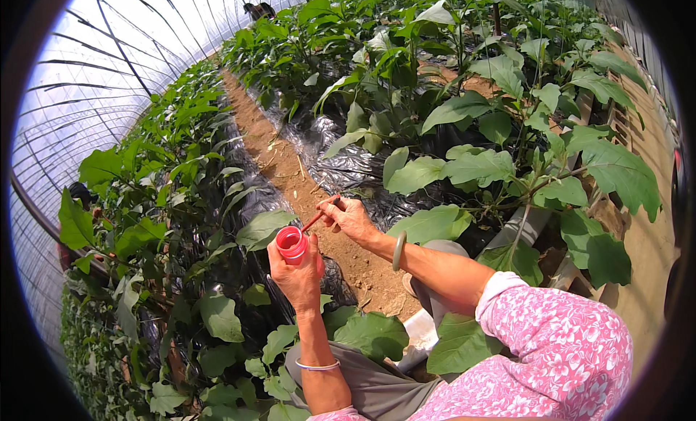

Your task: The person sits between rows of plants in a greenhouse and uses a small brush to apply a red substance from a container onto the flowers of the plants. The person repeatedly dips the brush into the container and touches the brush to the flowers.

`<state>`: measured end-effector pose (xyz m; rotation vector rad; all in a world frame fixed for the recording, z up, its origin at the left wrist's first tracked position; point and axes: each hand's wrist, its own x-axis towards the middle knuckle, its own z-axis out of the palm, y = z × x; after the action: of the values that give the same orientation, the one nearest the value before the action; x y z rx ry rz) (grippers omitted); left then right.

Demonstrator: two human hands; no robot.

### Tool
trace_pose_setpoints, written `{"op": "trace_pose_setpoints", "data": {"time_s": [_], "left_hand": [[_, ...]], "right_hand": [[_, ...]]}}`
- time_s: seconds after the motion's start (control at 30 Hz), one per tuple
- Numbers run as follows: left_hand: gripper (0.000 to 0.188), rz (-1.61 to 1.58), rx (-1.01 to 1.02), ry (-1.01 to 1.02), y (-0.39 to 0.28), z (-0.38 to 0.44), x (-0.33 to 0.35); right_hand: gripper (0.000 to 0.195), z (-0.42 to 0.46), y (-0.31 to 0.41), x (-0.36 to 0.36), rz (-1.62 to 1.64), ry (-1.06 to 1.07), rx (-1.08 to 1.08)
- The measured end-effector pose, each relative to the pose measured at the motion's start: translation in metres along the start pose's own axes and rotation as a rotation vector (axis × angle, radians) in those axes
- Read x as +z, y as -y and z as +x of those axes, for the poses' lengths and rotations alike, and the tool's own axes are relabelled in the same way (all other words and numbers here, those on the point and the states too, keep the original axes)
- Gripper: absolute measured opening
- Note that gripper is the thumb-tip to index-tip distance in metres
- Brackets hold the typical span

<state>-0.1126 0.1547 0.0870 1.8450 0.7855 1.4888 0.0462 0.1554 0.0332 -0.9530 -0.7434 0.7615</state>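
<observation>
My left hand (pixel 298 277) is wrapped around a small bottle (pixel 292 244) with an open mouth and red liquid inside. The mouth tilts up towards me. Between the fingertips of my right hand (pixel 348 220) is a thin stick-like brush (pixel 314 221), its red end just beside the bottle's rim. Red also stains a fingertip of that hand. Below both hands runs a bare soil path (pixel 375 274). A broad leaf (pixel 266 228) of an eggplant-like plant reaches close to the bottle on the left.
Leafy plants (pixel 478 168) grow in rows on both sides, over black plastic mulch (pixel 348 165). Curved ribs and clear film of a greenhouse (pixel 81 89) rise at left. A dark figure, perhaps a person (pixel 260 10), shows far back. Leaves also hang near my knees.
</observation>
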Motion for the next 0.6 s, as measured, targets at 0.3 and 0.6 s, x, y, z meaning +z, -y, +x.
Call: {"op": "trace_pose_setpoints", "data": {"time_s": [0.3,0.6], "left_hand": [[0.032,0.005,-0.071,0.043,-0.008,-0.001,0.005],[0.028,-0.058,-0.11,0.056,-0.001,-0.001,0.004]], "right_hand": [[0.019,0.003,-0.003,-0.002,0.047,-0.043,0.033],[0.022,0.002,-0.002,0.01,0.192,0.016,-0.054]]}}
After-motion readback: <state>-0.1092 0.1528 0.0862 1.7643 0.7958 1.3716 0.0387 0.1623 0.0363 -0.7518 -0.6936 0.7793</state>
